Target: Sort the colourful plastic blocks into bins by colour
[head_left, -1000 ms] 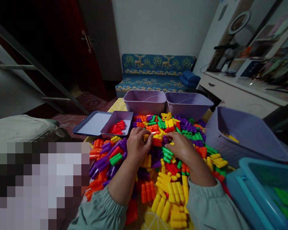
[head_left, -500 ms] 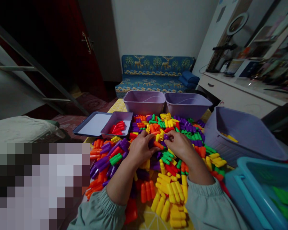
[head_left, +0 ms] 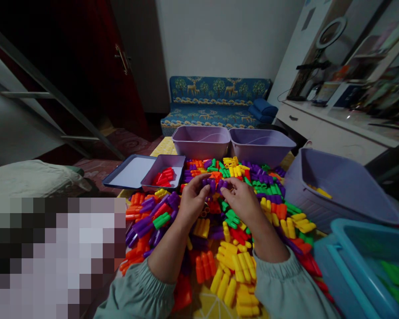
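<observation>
A heap of plastic bullet-shaped blocks (head_left: pixel 239 261) in yellow, orange, purple, green and red covers the surface before me. Both hands are raised a little above the heap's middle. My left hand (head_left: pixel 192 201) and my right hand (head_left: pixel 242 201) pinch a purple block piece (head_left: pixel 215 184) between their fingertips, one hand on each end. Both wear grey-green sleeves. A small purple tray (head_left: pixel 177 162) at the left holds a few red blocks (head_left: pixel 162 176).
Two lilac bins (head_left: pixel 201 141) stand side by side behind the heap, a larger lilac bin (head_left: pixel 339 186) with yellow pieces at the right, a blue bin (head_left: pixel 359 261) at the near right. A flat lid (head_left: pixel 128 173) lies beside the small tray. A blurred patch covers the lower left.
Both hands rose from digging in the heap and came together, now gripping a purple piece between them above the blocks.
</observation>
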`<state>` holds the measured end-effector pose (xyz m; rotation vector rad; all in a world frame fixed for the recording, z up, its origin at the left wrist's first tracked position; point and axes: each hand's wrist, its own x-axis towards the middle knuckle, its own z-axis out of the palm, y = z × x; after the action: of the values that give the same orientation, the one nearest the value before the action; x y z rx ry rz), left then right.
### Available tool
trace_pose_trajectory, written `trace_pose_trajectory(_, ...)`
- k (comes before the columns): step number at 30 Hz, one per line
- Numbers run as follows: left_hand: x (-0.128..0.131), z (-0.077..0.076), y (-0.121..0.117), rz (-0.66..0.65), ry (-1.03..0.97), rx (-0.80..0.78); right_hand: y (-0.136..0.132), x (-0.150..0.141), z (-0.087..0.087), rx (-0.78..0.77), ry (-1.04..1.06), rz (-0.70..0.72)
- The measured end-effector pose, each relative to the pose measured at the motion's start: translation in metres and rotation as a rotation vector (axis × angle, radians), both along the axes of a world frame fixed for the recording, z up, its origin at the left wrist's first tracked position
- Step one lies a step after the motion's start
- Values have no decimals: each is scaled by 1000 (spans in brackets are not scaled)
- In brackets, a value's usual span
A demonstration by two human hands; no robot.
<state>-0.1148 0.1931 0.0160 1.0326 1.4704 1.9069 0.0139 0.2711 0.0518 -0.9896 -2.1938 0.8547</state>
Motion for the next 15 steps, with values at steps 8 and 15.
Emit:
trace_pose_trajectory(8,1,6,-1,-22,-188,56,-1,-4,-2,-53,54,66)
trace_pose_trajectory(15,2,7,-1,-23,-178,40,-3,-3,-1,-45,13,86)
